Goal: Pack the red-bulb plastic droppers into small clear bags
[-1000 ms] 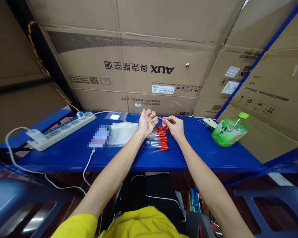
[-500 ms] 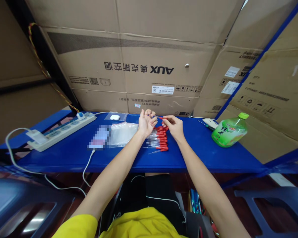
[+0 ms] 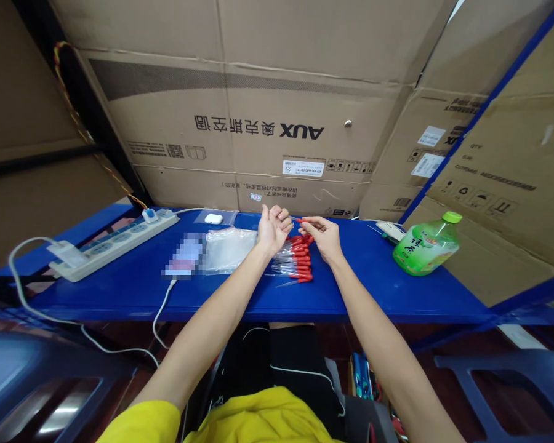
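1 slim red-tipped dropper (image 3: 300, 219) is raised above the bench (image 3: 378, 289), lying roughly level. It is pinched in the fingers of the right hand (image 3: 325, 237), with its red end just beside the curled fingers of the left hand (image 3: 272, 227). Below it, a pile of clear droppers (image 3: 295, 261) with red ends rests on the bench, the droppers side by side with the red ends pointing right.

I see a power strip (image 3: 113, 244) at the left | plastic bag (image 3: 228, 248) mid-table | green bottle (image 3: 425, 245) on its side, right | cardboard boxes (image 3: 258, 123) behind.
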{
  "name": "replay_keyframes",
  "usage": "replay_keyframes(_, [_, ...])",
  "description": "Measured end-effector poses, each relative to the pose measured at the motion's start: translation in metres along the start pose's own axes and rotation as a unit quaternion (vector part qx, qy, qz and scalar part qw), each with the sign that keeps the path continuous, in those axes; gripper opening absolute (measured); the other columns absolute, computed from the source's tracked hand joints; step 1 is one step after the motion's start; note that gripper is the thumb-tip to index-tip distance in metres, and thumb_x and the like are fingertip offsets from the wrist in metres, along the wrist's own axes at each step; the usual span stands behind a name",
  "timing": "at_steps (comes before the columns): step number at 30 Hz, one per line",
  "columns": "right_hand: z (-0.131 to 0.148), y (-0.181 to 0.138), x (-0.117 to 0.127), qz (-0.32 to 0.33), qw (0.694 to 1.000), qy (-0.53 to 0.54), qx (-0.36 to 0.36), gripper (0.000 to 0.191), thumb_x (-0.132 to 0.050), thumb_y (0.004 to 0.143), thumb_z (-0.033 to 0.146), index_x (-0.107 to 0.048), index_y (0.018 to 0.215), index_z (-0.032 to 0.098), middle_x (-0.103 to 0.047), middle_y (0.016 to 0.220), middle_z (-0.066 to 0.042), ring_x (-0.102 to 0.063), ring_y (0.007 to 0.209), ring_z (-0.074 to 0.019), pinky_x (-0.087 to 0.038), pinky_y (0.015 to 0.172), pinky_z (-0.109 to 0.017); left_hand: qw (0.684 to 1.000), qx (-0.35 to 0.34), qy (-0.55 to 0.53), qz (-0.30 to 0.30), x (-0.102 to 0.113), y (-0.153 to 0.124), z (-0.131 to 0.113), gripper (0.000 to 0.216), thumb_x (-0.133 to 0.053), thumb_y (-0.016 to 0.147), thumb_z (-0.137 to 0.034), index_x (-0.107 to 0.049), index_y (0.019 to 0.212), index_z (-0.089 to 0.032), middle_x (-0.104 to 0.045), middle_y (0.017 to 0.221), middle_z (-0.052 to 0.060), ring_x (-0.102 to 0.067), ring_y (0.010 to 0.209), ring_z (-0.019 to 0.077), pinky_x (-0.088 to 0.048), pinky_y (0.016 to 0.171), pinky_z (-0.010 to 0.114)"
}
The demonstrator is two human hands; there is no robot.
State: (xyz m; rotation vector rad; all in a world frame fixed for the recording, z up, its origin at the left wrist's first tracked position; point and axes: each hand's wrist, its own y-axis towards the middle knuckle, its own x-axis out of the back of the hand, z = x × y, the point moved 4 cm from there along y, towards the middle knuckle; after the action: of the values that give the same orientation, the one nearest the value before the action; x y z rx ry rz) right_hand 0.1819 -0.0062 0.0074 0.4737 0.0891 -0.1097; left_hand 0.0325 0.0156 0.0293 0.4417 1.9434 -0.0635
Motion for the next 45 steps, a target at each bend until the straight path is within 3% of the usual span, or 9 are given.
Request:
replay_keyframes(11, [0.0033, -0.0014, -0.0001, -0.001, 0.999, 0.029, -0.015, 0.046, -0.089, 0.068, 0.055, -0.076, 0.095, 0.020, -0.078, 0.078, -0.004, -0.074, 0.065, -0.0187, -0.062, 0.063, -0.031, 1.000, -0.013, 0.010, 0.014, -0.0012, -0.0015, -0.0021, 0.055, -0.024, 0.104, -0.064, -0.037, 0.073, -0.021, -0.036, 0.068, -0.003, -0.027, 0.047, 0.0095, -0.029, 0.044, 0.024])
replay_keyframes(21, [-0.0003, -0.0012, -0.0001, 0.000, 1.000, 0.019, -0.021, 0.044, -0.091, 0.066, 0.052, -0.078, 0.092, 0.020, -0.079, 0.081, -0.005, -0.075, 0.072, -0.0201, -0.062, 0.073, -0.034, 1.000, 0.001, -0.001, 0.001, -0.0031, -0.0038, -0.0015, 0.050, -0.031, 0.106, -0.057, -0.032, 0.072, -0.021, -0.032, 0.065, -0.004, -0.025, 0.046, 0.0097, -0.027, 0.044, 0.024])
replay_keyframes(28, [0.0009, -0.0024, 0.0008, -0.022, 1.000, -0.006, 0.000, 0.045, -0.089, 0.066, 0.057, -0.076, 0.087, 0.019, -0.076, 0.074, -0.004, -0.072, 0.065, -0.0182, -0.060, 0.068, -0.032, 0.999, 0.003, -0.003, 0.033, -0.0046, -0.0053, 0.0011, 0.047, -0.025, 0.107, -0.052, -0.029, 0.072, -0.021, -0.030, 0.065, -0.003, -0.027, 0.048, 0.0110, -0.029, 0.046, 0.024])
replay_keyframes(45, [0.0046, -0.0037, 0.0016, -0.043, 0.999, -0.026, 0.019, 0.046, -0.088, 0.068, 0.060, -0.074, 0.084, 0.019, -0.075, 0.070, -0.004, -0.072, 0.064, -0.0196, -0.059, 0.066, -0.033, 1.000, 0.014, -0.016, 0.008, -0.0063, -0.0087, 0.0060, 0.043, -0.029, 0.106, -0.047, -0.030, 0.073, -0.022, -0.031, 0.066, -0.002, -0.031, 0.050, 0.0121, -0.032, 0.048, 0.025])
